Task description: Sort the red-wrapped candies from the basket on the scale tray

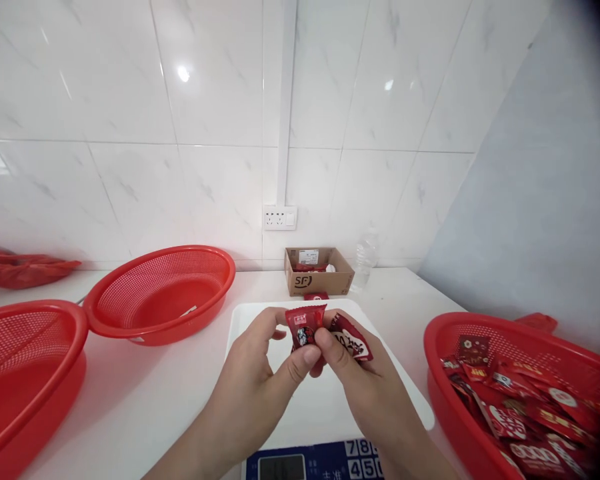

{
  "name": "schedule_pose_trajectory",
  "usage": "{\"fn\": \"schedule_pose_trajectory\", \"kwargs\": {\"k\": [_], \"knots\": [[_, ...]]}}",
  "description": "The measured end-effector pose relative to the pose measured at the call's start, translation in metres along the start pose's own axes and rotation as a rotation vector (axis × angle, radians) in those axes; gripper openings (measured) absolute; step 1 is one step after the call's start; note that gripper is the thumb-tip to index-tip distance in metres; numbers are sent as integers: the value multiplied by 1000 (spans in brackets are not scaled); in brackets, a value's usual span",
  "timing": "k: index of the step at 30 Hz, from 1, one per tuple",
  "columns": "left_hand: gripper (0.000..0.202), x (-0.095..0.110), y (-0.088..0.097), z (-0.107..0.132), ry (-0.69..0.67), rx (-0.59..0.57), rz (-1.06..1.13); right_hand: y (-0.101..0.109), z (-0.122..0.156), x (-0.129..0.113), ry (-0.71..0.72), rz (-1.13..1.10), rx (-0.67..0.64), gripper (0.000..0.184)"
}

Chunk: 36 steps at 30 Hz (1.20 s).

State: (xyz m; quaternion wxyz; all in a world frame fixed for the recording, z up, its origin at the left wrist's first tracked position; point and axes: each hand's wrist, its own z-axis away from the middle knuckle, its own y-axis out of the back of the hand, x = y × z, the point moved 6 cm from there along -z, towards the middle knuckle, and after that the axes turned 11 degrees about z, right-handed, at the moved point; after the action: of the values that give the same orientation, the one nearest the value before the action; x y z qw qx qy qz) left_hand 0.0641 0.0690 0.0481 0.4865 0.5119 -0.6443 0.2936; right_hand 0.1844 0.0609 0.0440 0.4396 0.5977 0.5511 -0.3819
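Between both hands, above a white scale pan (300,407), is a small red wrapped snack packet (305,323) with a printed figure on its front. My left hand (260,373) grips the packet's left side, thumb on its front. My right hand (363,380) pinches the same packet with its thumb and also keeps a second dark-red packet (353,337) with white lettering in its palm. The fingers behind the packets are partly hidden. Below the hands shows the scale's blue keypad panel (325,460) with a dark display (281,468).
Red plastic baskets stand left (73,320) and back left (200,320). At the right, another red basket (440,360) holds many wrapped packets (510,420). Behind the scale are a cardboard box (325,283), a red packet (316,297) and a clear bottle (366,257). Red bags (35,270) lie far left.
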Motion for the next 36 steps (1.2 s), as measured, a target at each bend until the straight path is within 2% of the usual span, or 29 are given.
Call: {"fn": "schedule_pose_trajectory", "kwargs": {"k": [3, 8, 13, 19, 25, 28, 31, 36], "knots": [[22, 1, 0, 1, -26, 9, -109, 4, 0, -3, 20, 111, -16, 26], [21, 2, -4, 3, -54, -63, 54, 4, 1, -4, 107, 302, -104, 30], [25, -1, -4, 3, -45, -41, 79, 5, 4, -9, 190, 338, -88, 29], [36, -1, -11, 4, -26, -110, 178, 3, 5, -9, 261, 388, -124, 32], [35, -1, -12, 6, -8, -124, 251, 1, 8, -22, 390, 462, -63, 33], [29, -5, -13, 7, 21, -115, 331, 1, 7, -22, 367, 442, -72, 33], [27, -5, -13, 6, 12, -96, 322, 5, 4, -15, 273, 392, -68, 31], [25, 2, -12, 3, -30, -114, 76, 11, 2, -7, 181, 266, -28, 23]]}}
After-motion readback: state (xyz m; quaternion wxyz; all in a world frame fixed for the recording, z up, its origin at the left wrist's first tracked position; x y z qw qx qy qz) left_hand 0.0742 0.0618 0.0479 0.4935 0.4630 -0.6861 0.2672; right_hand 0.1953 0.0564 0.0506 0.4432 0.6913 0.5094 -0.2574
